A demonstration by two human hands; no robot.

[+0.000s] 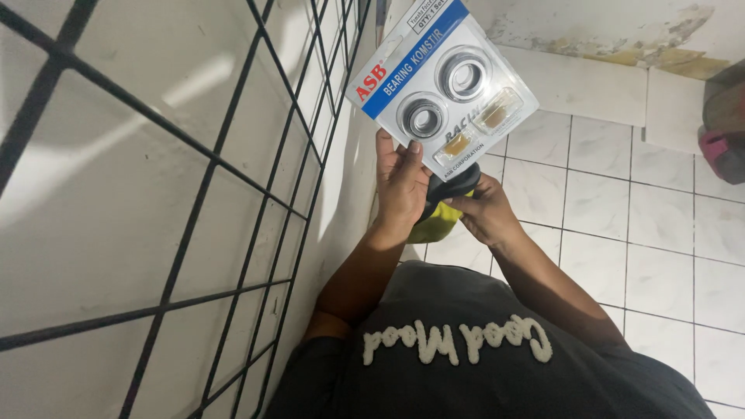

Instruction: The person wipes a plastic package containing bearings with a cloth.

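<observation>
Blue-and-white blister card with 2 round metal bearings under clear plastic (442, 81), upper centre of frame, pinched at lower edge by left hand (401, 186), thumb on front. Right hand (485, 213) just below, closed around black-and-yellow object (442, 209), kind unclear, partly hidden behind card. Pack sealed, bearings inside, not opened yet. Black wire grid panel (194, 194) filling left half against white wall. White tiled floor (636, 233) right. Hands close, apart.

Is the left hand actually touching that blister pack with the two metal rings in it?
Touching. The head view shows the left hand gripping the blister pack at its lower edge, thumb pressed on the front of the card.
</observation>
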